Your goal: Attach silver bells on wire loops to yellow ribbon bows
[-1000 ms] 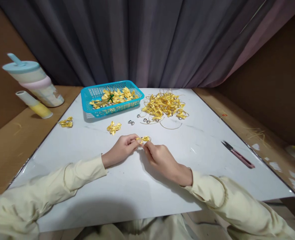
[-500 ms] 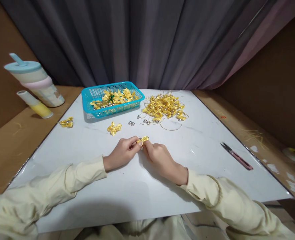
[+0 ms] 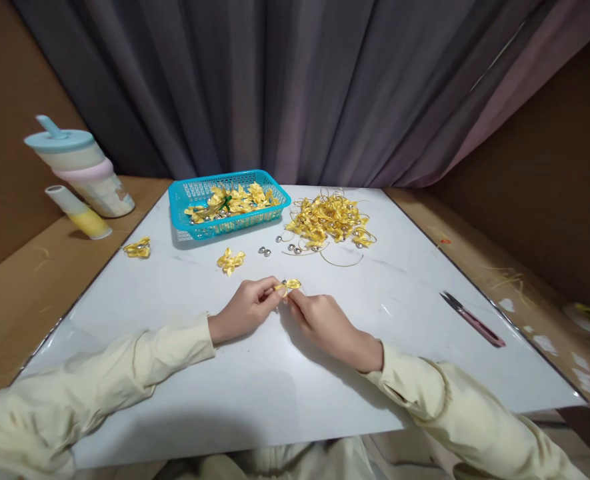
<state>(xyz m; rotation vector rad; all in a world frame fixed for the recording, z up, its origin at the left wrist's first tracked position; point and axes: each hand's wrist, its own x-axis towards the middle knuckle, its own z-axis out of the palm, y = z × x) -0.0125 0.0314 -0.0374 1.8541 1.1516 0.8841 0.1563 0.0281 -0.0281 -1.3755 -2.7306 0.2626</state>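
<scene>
Between my two hands, over the middle of the white board, is a small yellow ribbon flower (image 3: pixel 293 284) with a silvery bead beside it. My left hand (image 3: pixel 247 307) pinches its left side between thumb and fingertips. From the right, my right hand (image 3: pixel 327 327) is closed at the flower's lower edge, its fingertips partly hidden. Just beyond lie another yellow ribbon flower (image 3: pixel 231 262) and a pair of silvery beads (image 3: pixel 265 252). Farther back, a heap of yellow ribbon flowers (image 3: pixel 327 217) with thin gold cords and beads spreads over the board.
A blue basket (image 3: pixel 235 230) holding more yellow flowers stands at the back. Thread snips (image 3: pixel 472 320) lie at right. On the left are a yellow thread spool (image 3: pixel 87 220), a tumbler with a straw (image 3: pixel 87 167) and a small yellow bundle (image 3: pixel 138 248). A curtain (image 3: pixel 285 93) hangs behind.
The flower has turned slightly in my fingers, showing more of its petals on the right. My right hand has shifted a little right and down. The whole view has moved slightly.
</scene>
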